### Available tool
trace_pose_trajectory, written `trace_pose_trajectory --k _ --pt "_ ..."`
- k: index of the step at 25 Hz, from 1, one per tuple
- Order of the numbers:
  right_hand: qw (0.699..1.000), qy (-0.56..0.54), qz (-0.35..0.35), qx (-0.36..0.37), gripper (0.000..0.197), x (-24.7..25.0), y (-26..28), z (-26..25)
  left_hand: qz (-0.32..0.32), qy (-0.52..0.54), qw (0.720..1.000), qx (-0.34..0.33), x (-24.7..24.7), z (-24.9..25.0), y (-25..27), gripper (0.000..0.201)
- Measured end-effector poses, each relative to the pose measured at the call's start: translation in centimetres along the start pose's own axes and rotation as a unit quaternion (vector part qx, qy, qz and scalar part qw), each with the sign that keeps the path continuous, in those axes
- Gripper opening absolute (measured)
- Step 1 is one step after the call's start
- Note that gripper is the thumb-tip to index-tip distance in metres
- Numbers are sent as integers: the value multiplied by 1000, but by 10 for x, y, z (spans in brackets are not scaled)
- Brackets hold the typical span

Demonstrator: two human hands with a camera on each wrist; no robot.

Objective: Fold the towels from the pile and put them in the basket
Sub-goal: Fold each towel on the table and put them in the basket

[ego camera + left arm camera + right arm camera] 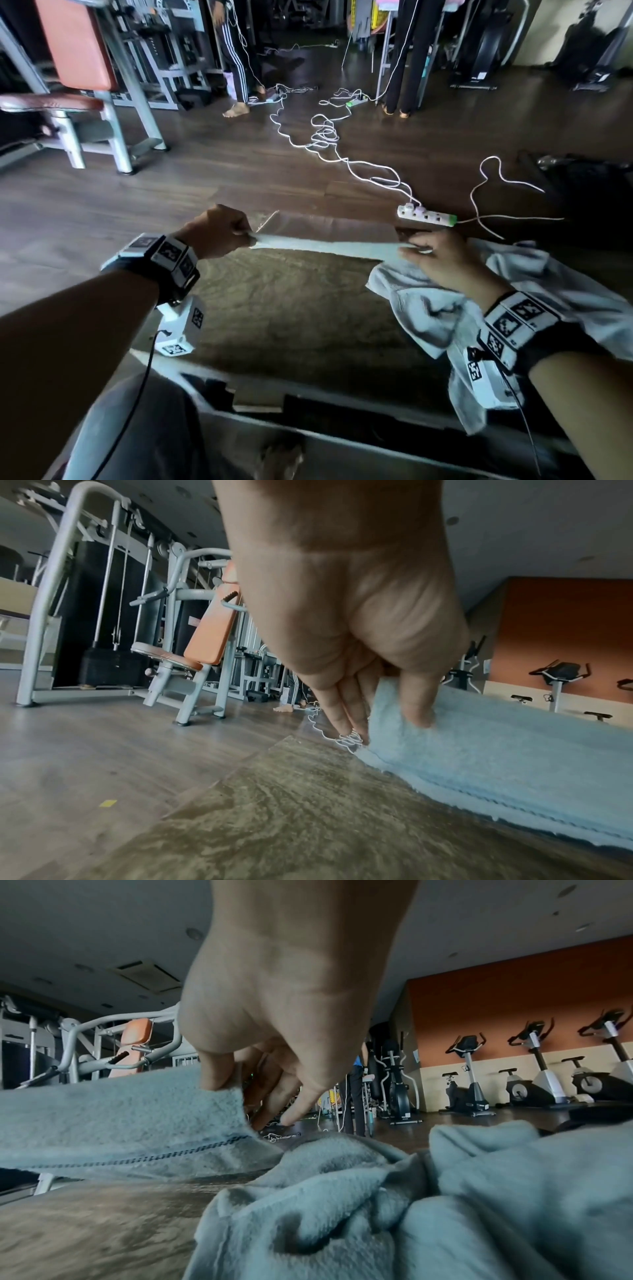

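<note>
A pale blue towel [325,247] is stretched taut between my two hands above a brown table [294,308]. My left hand [236,229] pinches its left corner, thumb on the near face and fingers behind, as the left wrist view shows on the towel [496,750]. My right hand [421,248] pinches the right corner; in the right wrist view the thumb presses the towel [120,1118] edge. A crumpled pile of pale towels [445,308] lies under and right of my right hand, spreading off the table's right side. No basket is in view.
A white power strip [426,215] with cables lies past the table's far edge. A weight machine with an orange seat [78,68] stands far left. Another person's legs [236,68] are on the dark wooden floor beyond. Exercise bikes [534,1074] line the orange wall.
</note>
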State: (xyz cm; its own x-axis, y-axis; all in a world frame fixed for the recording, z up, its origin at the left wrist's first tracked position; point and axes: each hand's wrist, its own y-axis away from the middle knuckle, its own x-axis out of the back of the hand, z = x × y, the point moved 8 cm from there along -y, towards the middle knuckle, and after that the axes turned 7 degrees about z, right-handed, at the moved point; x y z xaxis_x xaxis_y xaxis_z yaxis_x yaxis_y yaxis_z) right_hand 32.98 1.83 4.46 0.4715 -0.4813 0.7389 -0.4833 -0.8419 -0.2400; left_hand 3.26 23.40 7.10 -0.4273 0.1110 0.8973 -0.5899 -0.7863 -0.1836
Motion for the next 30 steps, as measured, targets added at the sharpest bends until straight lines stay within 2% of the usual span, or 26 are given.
trace_pose_trajectory --k 1,3,8,10,12,16,19,21,23,26,30 --pt "1000 -10 -6 13 45 4 12 -6 -4 3 1000 8 8 2 13 13" --pt "999 -28 0 31 47 17 37 -23 -11 19 999 24 24 9 39 14" --pt "998 -49 -2 46 17 50 99 -63 -5 27 1000 1 58 38 97 16" --pt "998 -45 -30 23 16 55 122 -61 -28 17 999 -10 65 49 122 16" --pt "996 -56 -70 -17 26 53 138 -52 -73 14 997 -14 67 58 145 14" --pt "974 -132 -140 -119 33 54 174 -41 -150 45 988 -16 69 70 189 14" --pt "968 -111 -181 -133 37 53 189 -39 -189 65 980 -7 59 72 209 14" --pt "974 -111 -152 -123 30 54 187 -41 -159 71 985 2 52 67 207 13" --pt "989 -94 -72 -88 23 57 175 -45 -76 82 994 20 49 58 195 12" --pt "990 -118 14 -77 16 50 155 -49 24 152 986 62 45 43 175 10" --pt "992 -93 60 -68 12 36 108 -47 31 121 988 90 32 24 133 16"
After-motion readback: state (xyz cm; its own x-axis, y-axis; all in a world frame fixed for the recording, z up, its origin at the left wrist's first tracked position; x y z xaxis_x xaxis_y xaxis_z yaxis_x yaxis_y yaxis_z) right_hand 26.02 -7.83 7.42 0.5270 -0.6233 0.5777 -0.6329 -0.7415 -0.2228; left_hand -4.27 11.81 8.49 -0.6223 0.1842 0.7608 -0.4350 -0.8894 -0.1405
